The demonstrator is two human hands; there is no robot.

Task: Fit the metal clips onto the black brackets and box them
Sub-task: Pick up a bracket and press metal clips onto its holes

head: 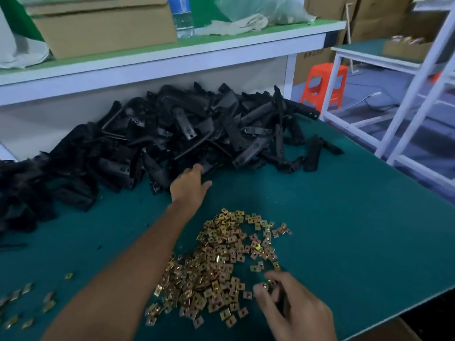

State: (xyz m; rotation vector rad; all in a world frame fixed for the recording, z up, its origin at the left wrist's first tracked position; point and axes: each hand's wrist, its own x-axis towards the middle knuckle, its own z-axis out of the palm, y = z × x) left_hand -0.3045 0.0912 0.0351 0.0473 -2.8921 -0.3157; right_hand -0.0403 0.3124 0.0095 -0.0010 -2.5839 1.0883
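A big heap of black brackets (187, 134) lies along the back of the green table (344, 230). A pile of small gold-coloured metal clips (221, 264) sits in the near middle. My left hand (189, 184) stretches out to the front edge of the bracket heap, its fingertips touching a bracket there; whether it grips one is hidden. My right hand (293, 303) is at the right edge of the clip pile, thumb and fingers pinching a metal clip (267, 285).
Several loose clips (27, 306) lie scattered at the near left. A shelf (172, 60) above the heap carries a cardboard box (103, 28), a water bottle (182, 18) and a plastic bag. An orange stool (325, 84) and white racks stand right of the table.
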